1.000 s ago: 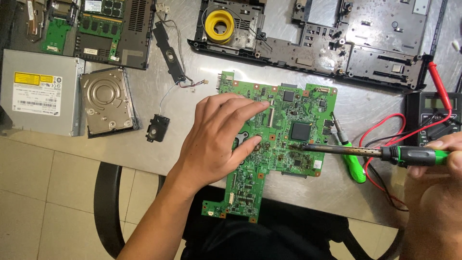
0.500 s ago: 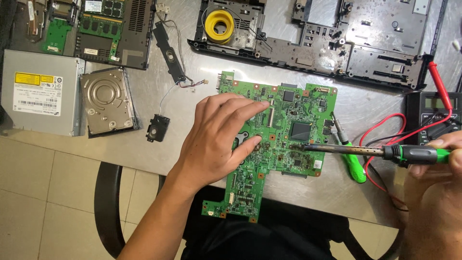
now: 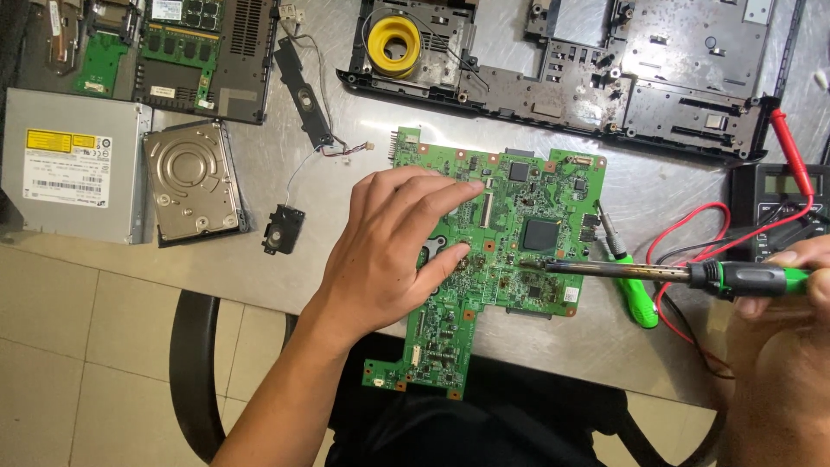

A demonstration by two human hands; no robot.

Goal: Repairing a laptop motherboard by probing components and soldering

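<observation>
Grey metal table [image 3: 285,259] carries green circuit board [image 3: 519,225] at centre, hard drive [image 3: 190,182] at 9 o'clock, laptop chassis [image 3: 605,69] at 12, multimeter [image 3: 778,207] at 3.

The single head-worn camera looks steeply down from close above the grey table [image 3: 285,259], facing away from the person's body, so that the table's near edge, a strip of tiled floor [image 3: 78,363] and both hands fill the lower frame.

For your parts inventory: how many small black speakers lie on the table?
2: a long bar speaker beside the laptop base, and a small square speaker left of the motherboard. Others may be hidden.
</observation>
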